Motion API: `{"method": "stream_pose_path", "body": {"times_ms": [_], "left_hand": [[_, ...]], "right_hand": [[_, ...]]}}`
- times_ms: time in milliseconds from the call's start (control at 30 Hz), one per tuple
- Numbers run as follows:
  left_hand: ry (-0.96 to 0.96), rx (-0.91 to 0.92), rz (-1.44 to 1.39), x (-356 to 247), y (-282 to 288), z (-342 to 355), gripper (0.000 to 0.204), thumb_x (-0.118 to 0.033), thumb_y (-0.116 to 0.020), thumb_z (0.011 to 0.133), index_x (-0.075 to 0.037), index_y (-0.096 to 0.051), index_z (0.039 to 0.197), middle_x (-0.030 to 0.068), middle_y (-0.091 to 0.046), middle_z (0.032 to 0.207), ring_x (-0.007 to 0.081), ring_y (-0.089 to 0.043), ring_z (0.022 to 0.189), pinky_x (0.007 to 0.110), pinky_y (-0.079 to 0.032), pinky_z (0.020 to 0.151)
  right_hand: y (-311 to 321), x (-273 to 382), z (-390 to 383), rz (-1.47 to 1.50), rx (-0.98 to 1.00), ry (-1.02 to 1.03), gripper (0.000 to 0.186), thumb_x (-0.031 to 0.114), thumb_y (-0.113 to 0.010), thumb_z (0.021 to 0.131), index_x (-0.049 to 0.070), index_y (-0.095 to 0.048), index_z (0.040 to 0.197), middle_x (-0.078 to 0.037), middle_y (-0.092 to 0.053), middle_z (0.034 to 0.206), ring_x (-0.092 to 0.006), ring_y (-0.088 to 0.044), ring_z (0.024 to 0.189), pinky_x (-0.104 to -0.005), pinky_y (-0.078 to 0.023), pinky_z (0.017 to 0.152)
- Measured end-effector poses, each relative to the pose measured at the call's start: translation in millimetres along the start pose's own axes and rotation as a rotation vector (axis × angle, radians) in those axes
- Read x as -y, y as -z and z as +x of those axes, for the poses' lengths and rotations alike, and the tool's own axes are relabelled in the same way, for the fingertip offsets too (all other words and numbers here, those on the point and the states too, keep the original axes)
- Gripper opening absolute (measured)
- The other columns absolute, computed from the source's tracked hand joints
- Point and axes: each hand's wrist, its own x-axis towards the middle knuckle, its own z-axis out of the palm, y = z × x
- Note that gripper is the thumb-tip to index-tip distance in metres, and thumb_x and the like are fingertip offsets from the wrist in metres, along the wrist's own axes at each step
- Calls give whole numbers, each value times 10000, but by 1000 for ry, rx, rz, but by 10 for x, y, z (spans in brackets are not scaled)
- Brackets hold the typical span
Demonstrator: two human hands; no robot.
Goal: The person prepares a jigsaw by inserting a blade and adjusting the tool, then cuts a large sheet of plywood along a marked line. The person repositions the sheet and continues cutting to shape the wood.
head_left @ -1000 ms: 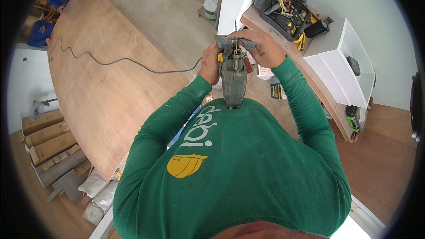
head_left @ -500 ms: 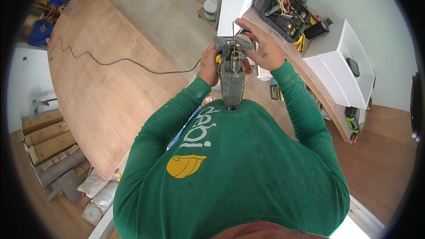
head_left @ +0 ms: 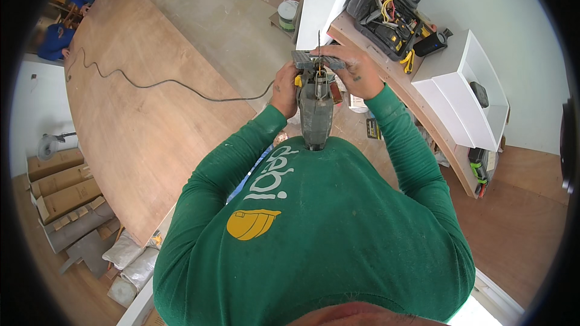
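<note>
Both my left hand (head_left: pixel 284 90) and right hand (head_left: pixel 360 73) bracket the jigsaw (head_left: pixel 316 111): left closed on its side, right bent over the base plate (head_left: pixel 302 60), nearer the blade (head_left: pixel 319 41) (whether it grips, I can't tell); its long axis runs outward between them.

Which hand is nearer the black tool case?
Right. The right hand is at the jigsaw, below-left of the tool case in view; the left hand is across the jigsaw, farther left.
</note>
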Motion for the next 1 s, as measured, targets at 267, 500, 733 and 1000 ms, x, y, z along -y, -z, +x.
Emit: {"method": "stream_pose_path", "body": {"times_ms": [267, 500, 733, 1000], "left_hand": [[-33, 22, 33, -81, 42, -17, 310, 15, -583, 909, 14, -599, 1219, 205, -664, 1144, 364, -667, 1041, 400, -536, 908], [-12, 15, -25, -116, 38, -3, 288, -41, -558, 953, 21, -611, 1228, 184, -673, 1168, 307, -670, 1051, 378, -527, 926], [577, 21, -994, -212, 18, 57, 340, -253, -473, 1075, 5, -649, 1210, 70, -698, 1123, 136, -641, 1006, 297, -503, 908], [645, -20, -1088, -184, -39, -21, 230, -219, -506, 1062, -31, -633, 1094, 11, -651, 996, 99, -598, 893, 273, -491, 841]], "right_hand": [[59, 16, 47, -5, 71, 8, 523, -159, -588, 822, 66, -714, 1277, -130, -745, 1227, -300, -715, 1109, -363, -560, 975], [133, 23, 70, -85, 120, 53, 521, -158, -587, 820, 65, -709, 1274, -126, -740, 1234, -312, -711, 1095, -372, -555, 982], [149, 84, 39, -65, 104, 61, 551, -166, -582, 792, 62, -701, 1279, -126, -728, 1260, -330, -698, 1113, -394, -558, 975], [169, 105, 17, -65, 118, 60, 550, -174, -561, 805, 57, -698, 1284, -134, -721, 1268, -336, -695, 1124, -397, -559, 978]]}}
